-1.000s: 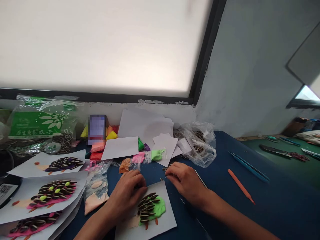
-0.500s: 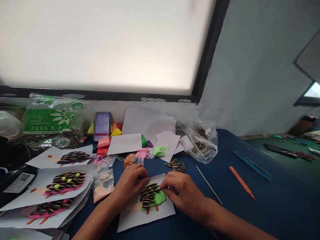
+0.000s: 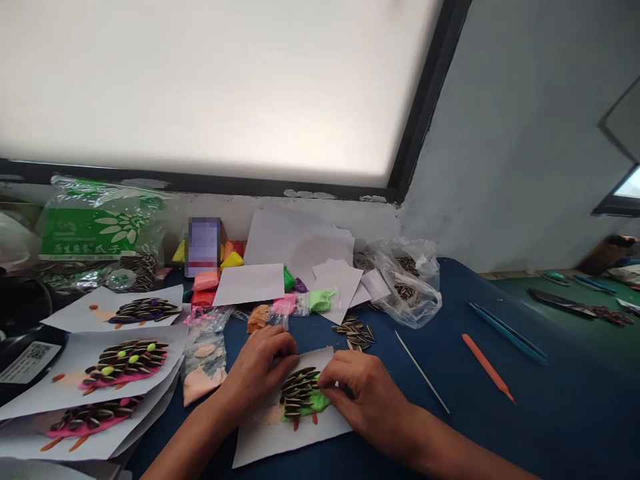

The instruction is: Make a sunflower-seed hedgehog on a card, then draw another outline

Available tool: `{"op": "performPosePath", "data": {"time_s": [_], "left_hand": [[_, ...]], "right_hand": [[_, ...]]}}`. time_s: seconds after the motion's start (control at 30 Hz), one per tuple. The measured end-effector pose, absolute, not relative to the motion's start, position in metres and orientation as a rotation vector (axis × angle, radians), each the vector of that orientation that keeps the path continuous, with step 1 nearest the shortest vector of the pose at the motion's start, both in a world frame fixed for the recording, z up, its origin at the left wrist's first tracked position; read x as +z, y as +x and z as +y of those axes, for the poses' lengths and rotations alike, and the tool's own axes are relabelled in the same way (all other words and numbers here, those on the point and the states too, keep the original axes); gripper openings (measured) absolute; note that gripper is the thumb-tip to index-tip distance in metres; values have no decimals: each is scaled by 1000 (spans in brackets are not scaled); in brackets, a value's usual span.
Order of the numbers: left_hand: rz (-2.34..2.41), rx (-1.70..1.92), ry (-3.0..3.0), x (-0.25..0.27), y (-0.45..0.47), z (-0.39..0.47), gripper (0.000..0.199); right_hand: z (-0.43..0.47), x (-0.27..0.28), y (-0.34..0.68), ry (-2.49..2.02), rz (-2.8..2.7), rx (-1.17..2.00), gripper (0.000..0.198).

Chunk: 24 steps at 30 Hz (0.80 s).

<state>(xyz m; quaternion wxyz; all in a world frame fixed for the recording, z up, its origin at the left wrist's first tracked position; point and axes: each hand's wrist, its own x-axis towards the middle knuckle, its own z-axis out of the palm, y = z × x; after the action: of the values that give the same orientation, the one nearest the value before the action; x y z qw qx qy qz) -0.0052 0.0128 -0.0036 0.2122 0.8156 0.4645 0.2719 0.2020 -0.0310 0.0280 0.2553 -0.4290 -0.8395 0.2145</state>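
Note:
A white sheet of paper [image 3: 287, 445] lies before me, bearing a patch of green clay [image 3: 320, 401] with rows of striped sunflower seeds [image 3: 300, 389] pressed into it. Pale clay [image 3: 271, 415] and small brown legs [image 3: 296, 424] belong to the same figure. My left hand [image 3: 267, 360] is closed at the sheet's upper left edge, thumb and fingers curled against it. My right hand [image 3: 357, 383] pinches a sunflower seed at the right of the green clay; the fingertips mostly hide that seed.
Loose sunflower seeds [image 3: 356, 332] lie beyond my right hand, near a clear bag [image 3: 415, 293]. A metal rod [image 3: 423, 372], an orange tool [image 3: 489, 369] and blue tweezers [image 3: 507, 331] lie to the right. Finished seed pictures [image 3: 125, 360] are stacked left, beside bagged peach clay [image 3: 204, 373].
My right hand has shifted slightly left and down, its fingertips now covering more of the green clay. My left hand stays on the paper. The camera view has tilted a little.

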Motion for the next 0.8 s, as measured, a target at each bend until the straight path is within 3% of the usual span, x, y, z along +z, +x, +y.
{"op": "performPosePath", "data": {"time_s": [0.8], "left_hand": [[1269, 742, 2240, -2, -5, 13, 16]], "right_hand": [[-33, 28, 193, -1320, -2564, 244, 23]]}}
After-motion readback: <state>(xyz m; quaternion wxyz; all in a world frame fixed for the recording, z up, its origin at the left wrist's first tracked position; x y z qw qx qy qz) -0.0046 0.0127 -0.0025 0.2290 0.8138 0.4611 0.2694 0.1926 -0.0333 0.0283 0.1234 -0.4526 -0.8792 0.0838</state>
